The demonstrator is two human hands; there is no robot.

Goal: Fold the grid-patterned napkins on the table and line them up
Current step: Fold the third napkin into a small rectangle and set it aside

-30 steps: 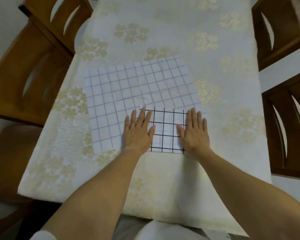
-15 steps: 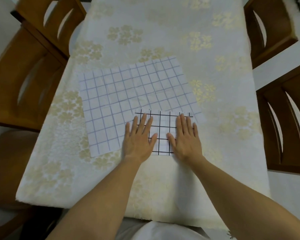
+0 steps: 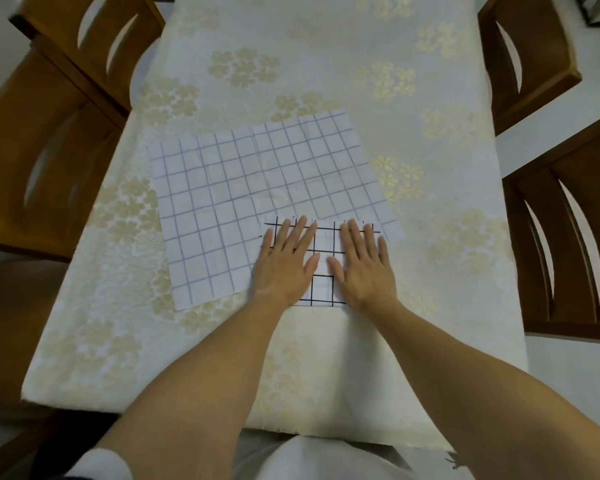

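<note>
You have one napkin folded small, it seems. This black-lined napkin (image 3: 322, 289) lies across the near edge of the big blue-lined napkin (image 3: 257, 188), close to its right corner. Your left hand (image 3: 284, 261) and right hand (image 3: 364, 268) lie flat on top of it, side by side. The fingers are straight and a little spread, and the thumbs almost meet. You look to be pressing the fold down.

I think most of the job is left. The big blue-lined napkin is open and flat, not folded yet. Nothing is lined up yet.

Both napkins look thin and white, with square boxes drawn on them. I cannot tell if they are paper or cloth. The big one has pale lines and soft creases.

Under the big napkin, the bench (image 3: 326, 358) wears a cream cloth (image 3: 243, 67) with gold flowers. It looks a bit bumpy.
</note>
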